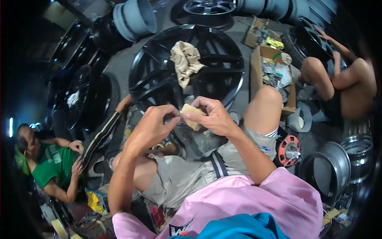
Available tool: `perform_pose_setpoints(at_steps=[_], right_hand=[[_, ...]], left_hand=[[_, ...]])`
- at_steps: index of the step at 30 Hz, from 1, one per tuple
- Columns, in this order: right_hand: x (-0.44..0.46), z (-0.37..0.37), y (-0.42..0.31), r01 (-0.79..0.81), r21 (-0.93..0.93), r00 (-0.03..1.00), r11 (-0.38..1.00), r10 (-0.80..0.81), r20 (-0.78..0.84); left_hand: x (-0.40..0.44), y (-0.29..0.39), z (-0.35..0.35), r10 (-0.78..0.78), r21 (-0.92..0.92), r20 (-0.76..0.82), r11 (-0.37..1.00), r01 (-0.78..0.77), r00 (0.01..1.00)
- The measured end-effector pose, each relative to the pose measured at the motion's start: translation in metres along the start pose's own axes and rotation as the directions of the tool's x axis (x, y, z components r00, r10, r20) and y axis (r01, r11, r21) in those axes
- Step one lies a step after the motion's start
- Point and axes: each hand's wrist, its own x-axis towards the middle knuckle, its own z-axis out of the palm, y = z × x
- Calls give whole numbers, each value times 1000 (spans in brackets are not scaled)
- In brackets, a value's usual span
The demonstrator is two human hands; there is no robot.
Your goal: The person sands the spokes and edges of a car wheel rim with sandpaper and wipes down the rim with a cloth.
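Observation:
My right hand (pixel 210 116) grips a small tan block (pixel 192 116) between thumb and fingers, above my lap. Just left of the block is my left hand (pixel 161 119), its thumb and fingertips curled toward each other; whether something small is between them cannot be made out. Beyond both hands lies a large black spoked wheel (pixel 153 75), face up. A crumpled beige cloth (pixel 185 61) rests over its middle.
An open cardboard box (pixel 256 73) of scraps stands right of the wheel. A person in a green shirt (pixel 53 165) sits at left, another person's bare legs (pixel 318 77) are at right. A red reel (pixel 289 150) and metal rims (pixel 328 171) lie lower right.

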Motion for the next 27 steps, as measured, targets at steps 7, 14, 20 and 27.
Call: perform_pose_setpoints(at_steps=[7,14,20,27], right_hand=[[-1,-6,12,160,-130,987,978,-162,-6],[27,-9,3,119,-83,982,989,-130,-135],[82,11,4,250,-780,963,574,-234,136],[123,57,41,515,-720,850,465,-165,501]], left_hand=[[15,-25,17,221,-124,75,970,-210,972],[24,-46,29,301,136,249,930,-341,921],[13,-53,51,450,-17,276,886,-464,849],[-27,-77,44,577,182,35,799,-573,816]])
